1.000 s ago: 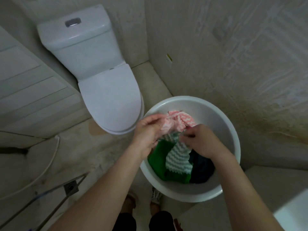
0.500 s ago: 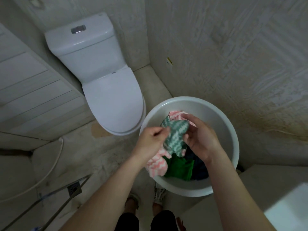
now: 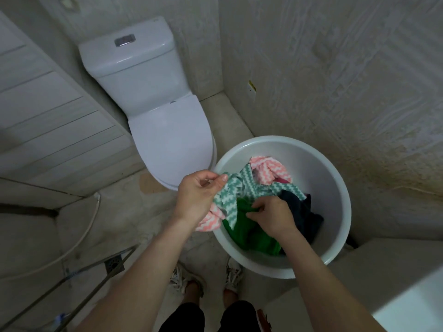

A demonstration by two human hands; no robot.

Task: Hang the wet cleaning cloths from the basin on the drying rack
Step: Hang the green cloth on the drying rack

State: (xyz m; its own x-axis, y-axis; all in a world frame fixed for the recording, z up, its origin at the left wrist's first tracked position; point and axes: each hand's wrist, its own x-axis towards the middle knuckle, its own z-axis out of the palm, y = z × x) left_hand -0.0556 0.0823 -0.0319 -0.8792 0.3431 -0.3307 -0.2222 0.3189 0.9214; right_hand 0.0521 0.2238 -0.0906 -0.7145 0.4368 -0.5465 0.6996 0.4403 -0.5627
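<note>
A white round basin [image 3: 318,161] stands on the floor by the wall and holds several wet cloths. My left hand [image 3: 195,196] pinches a corner of a teal zigzag cloth [image 3: 239,191] at the basin's left rim; a pink zigzag cloth [image 3: 208,222] hangs below that hand. My right hand [image 3: 272,215] grips the plain green cloth [image 3: 251,236] inside the basin. A second pink zigzag cloth [image 3: 268,171] lies at the back and a dark navy cloth [image 3: 302,212] at the right. Thin metal bars of the drying rack [image 3: 96,271] show at the lower left.
A white toilet [image 3: 167,130] with its lid down stands left of the basin. A floor drain [image 3: 114,264] and a white hose [image 3: 79,238] lie at the lower left. My feet in sandals [image 3: 206,279] are in front of the basin. A white ledge [image 3: 395,291] is at the lower right.
The teal cloth, bunched between both hands before, now stretches out from my left hand. My right hand has dropped from it into the basin and taken hold of the green cloth.
</note>
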